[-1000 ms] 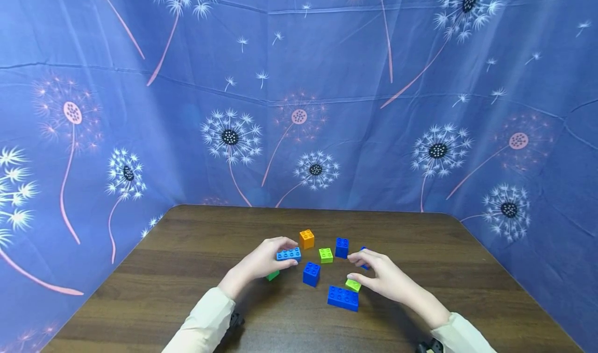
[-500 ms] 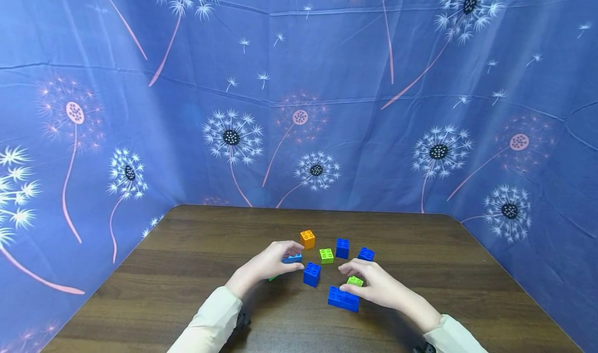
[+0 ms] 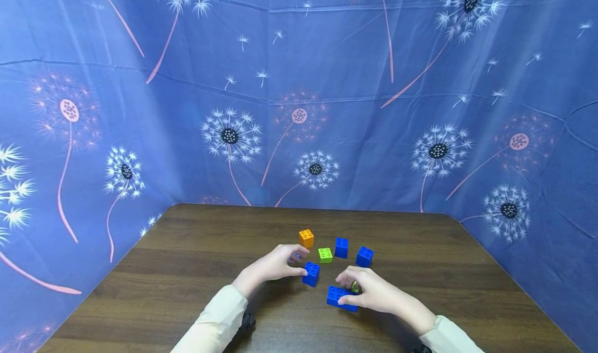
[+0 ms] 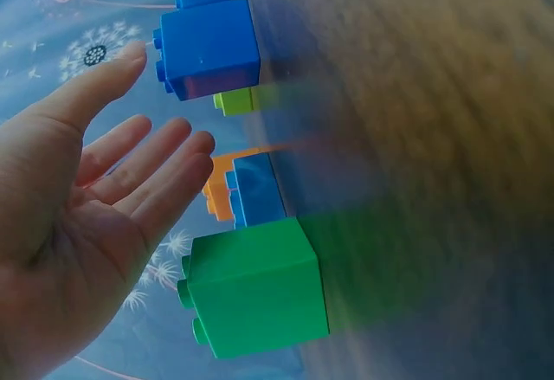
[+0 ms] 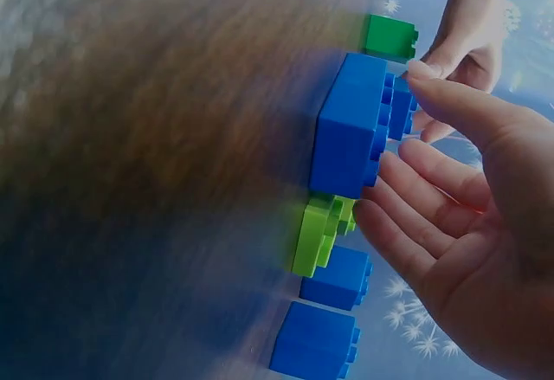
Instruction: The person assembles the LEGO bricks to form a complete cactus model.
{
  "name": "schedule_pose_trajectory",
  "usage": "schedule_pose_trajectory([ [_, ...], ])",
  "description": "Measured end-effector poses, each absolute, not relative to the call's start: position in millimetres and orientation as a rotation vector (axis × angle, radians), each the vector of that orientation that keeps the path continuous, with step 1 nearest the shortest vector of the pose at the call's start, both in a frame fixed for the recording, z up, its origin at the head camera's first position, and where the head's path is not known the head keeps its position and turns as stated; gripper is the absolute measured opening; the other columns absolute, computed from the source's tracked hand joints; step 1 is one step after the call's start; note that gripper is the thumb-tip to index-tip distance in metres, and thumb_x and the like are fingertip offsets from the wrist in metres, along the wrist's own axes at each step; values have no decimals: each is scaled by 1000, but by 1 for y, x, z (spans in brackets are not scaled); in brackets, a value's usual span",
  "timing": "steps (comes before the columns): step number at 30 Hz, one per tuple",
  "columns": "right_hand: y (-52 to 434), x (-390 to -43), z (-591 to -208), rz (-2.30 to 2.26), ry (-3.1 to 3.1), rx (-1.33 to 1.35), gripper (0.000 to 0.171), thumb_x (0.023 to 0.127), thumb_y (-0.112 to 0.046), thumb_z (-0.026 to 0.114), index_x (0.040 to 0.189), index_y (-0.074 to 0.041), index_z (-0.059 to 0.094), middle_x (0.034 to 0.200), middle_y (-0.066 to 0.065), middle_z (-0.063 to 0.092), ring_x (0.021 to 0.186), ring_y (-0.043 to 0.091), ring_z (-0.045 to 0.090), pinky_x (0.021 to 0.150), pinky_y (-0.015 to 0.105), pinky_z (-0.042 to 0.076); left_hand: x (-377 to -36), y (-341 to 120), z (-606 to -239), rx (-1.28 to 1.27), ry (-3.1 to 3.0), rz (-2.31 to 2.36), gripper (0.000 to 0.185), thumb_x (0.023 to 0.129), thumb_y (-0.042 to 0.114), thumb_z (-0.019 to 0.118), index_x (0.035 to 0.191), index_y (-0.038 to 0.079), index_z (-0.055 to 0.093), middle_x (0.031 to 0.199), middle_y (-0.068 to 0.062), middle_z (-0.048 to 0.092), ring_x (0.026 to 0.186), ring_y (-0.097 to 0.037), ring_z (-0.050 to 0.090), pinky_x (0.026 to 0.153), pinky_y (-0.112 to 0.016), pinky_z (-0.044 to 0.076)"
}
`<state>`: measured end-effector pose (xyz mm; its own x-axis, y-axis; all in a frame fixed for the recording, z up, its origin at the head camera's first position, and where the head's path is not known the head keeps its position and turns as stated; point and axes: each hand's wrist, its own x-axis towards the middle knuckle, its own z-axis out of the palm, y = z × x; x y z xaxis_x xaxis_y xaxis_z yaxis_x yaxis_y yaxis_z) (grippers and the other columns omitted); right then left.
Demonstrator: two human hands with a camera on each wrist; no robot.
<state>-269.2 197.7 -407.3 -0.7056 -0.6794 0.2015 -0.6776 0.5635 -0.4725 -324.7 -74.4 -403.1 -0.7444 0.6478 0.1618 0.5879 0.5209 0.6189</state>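
Left hand (image 3: 273, 265) sat just left of frame centre, fingers straight and loose, grip wide, holding nothing; thumb tip beside a small blue brick (image 3: 311, 273). Right hand (image 3: 374, 293) lay low centre, relaxed fingers over the long blue brick (image 3: 337, 296) on the counter (image 3: 187, 270). Orange brick (image 3: 306, 238) stood above.

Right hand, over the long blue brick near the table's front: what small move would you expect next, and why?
Probably closing the fingers onto the long blue brick. The right hand arches over it, thumb at its front edge, while the right wrist view shows straight fingers just clear of the studs, so no grip is made yet. A small lime brick lies right beside it and could get nudged.
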Motion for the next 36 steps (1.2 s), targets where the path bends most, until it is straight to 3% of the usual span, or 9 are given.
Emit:
schedule_pose_trajectory([
  [8,195,-269,-409,-797,2753,-1198,43,80,-32,73,109,-2,62,99,3,64,87,9,59,74,26,51,-324,-71,-407,1075,2659,965,45,83,23,71,119,0,58,113,-11,65,94,-21,66,80,-24,53],
  [19,196,-268,-408,-751,2757,-1234,38,77,-27,77,105,-5,65,92,-3,63,80,2,54,69,22,48,-322,-68,-407,1099,2711,907,31,80,24,74,104,5,66,95,-6,69,83,-15,66,75,-21,52],
  [26,197,-268,-410,-759,2751,-1181,39,76,-27,77,106,-5,65,94,-3,63,83,3,56,75,24,50,-321,-67,-408,1066,2684,956,33,79,24,76,102,4,64,93,-6,67,79,-12,66,71,-18,51],
  [36,197,-269,-411,-728,2779,-1191,35,76,-27,77,102,-7,66,92,-5,62,82,2,55,74,24,50,-319,-66,-412,1022,2660,1020,31,77,19,77,99,4,61,91,-9,67,78,-14,68,69,-17,52],
])
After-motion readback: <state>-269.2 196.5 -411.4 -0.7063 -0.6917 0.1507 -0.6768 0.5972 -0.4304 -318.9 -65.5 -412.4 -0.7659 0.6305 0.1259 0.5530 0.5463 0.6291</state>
